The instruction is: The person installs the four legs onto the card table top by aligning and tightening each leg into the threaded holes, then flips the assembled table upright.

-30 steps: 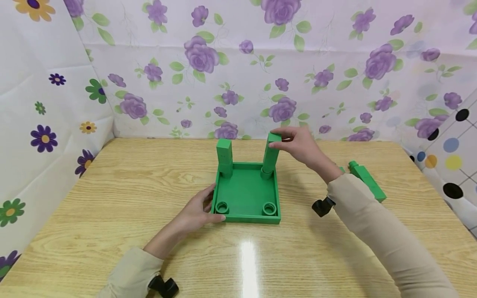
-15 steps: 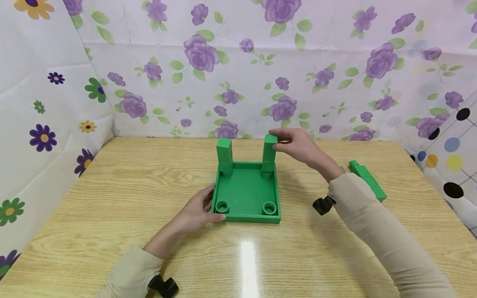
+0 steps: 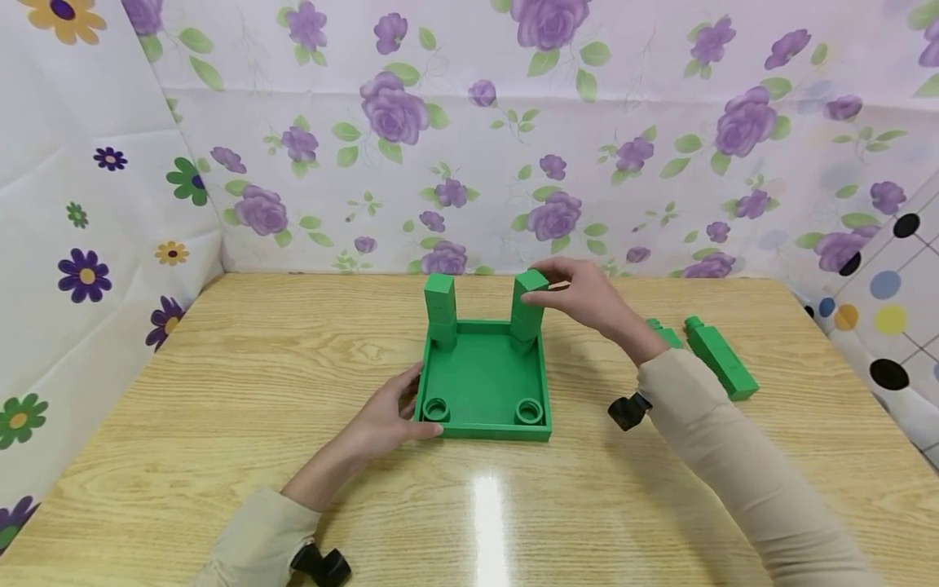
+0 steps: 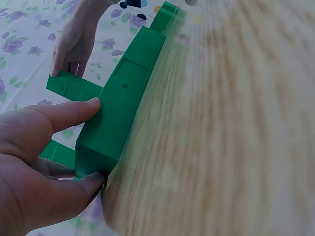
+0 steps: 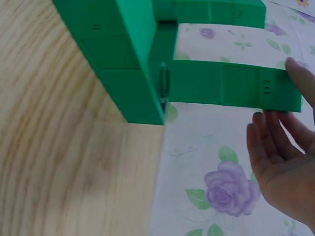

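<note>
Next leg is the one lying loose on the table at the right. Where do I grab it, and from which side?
Take the loose green leg across the middle of its long square body, coming down from above with the right hand. It lies flat, so its two long sides look open to the fingers. Its round peg end points away, towards the wall; leave that free. A second piece lies close on its left.

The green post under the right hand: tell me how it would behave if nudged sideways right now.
The green post looks like rigid plastic, so it would probably not bend. Tall and narrow, it seems apt to tip, though its foot sits in a corner socket of the green tray, which likely resists. The right hand grips its top and the left hand holds the tray's edge, so sliding seems unlikely.
</note>
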`<state>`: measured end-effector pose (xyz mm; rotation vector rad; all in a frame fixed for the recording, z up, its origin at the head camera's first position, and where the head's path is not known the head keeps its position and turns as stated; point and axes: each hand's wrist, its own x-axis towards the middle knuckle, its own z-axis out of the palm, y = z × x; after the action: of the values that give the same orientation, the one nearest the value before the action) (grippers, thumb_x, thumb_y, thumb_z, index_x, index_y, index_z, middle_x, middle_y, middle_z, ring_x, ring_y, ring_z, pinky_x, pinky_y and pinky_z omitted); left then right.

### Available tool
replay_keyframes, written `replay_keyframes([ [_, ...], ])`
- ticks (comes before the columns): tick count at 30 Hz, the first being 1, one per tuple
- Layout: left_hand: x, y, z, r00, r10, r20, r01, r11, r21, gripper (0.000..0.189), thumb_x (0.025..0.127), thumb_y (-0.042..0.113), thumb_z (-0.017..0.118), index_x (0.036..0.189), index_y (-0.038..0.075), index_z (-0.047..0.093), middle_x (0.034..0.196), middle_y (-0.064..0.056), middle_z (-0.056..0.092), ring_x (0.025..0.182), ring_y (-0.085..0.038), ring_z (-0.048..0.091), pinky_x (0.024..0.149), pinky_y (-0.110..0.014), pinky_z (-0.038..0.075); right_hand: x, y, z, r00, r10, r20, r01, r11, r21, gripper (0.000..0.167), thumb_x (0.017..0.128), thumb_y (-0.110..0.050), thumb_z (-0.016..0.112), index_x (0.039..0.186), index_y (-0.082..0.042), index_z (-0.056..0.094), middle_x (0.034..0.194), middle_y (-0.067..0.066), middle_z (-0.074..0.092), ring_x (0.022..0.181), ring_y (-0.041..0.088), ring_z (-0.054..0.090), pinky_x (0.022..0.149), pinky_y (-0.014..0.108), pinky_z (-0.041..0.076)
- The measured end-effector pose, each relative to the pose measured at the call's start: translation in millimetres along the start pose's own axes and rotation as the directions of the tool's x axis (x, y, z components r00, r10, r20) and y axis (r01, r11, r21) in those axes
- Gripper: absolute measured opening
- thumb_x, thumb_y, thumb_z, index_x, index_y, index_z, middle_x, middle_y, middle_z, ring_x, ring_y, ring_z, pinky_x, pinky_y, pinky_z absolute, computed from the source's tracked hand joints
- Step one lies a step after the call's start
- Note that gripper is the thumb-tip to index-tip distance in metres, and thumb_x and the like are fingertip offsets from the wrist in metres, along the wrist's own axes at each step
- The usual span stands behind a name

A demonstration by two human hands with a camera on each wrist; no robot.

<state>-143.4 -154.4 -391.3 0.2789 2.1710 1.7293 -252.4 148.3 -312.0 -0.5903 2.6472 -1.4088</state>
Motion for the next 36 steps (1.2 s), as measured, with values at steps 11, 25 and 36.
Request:
replay_keyframes([
  [11, -0.3, 0.2, 0.4, 1.0, 0.002, -0.002, -0.002, 1.0, -0.003, 0.095, 0.081, -0.003, 0.075, 0.154, 0.001, 0.014, 0.151, -0.022, 0.029, 0.14, -0.035, 0.025, 0.112, -0.043, 0.028, 0.5, 1.9, 16.2, 0.99, -0.025, -0.14, 0.014, 0.997, -0.08, 0.047, 0.085, -0.036, 0.076, 0.115, -0.006, 0.056, 0.106, 0.009, 0.061, 0.1, 0.024, 0.059, 0.079, 0.041, 0.052],
  [25, -1.3, -1.8, 0.3, 1.0, 0.001, 0.004, -0.001, 1.0, -0.017, 0.095, 0.081, -0.003, 0.074, 0.154, 0.001, 0.014, 0.151, -0.022, 0.029, 0.14, -0.036, 0.025, 0.111, -0.044, 0.029, 0.3, 10.8, -4.2, 0.981, -0.07, 0.18, 0.024, 0.968, 0.249, 0.06, 0.095, -0.019, 0.064, 0.149, -0.012, 0.038, 0.143, 0.009, 0.048, 0.13, 0.024, 0.044, 0.106, 0.046, 0.038],
  [36, -0.3, -2.9, -0.9, 0.999, 0.037, 0.023, -0.036, 0.999, -0.016, 0.093, 0.082, -0.004, 0.073, 0.154, 0.001, 0.014, 0.15, -0.022, 0.031, 0.14, -0.036, 0.026, 0.112, -0.045, 0.027, 3.3, 12.4, -5.0, 0.988, 0.008, 0.157, -0.041, 0.976, 0.212, 0.061, 0.09, -0.023, 0.071, 0.145, -0.014, 0.046, 0.143, 0.007, 0.046, 0.12, 0.027, 0.049, 0.102, 0.051, 0.039],
])
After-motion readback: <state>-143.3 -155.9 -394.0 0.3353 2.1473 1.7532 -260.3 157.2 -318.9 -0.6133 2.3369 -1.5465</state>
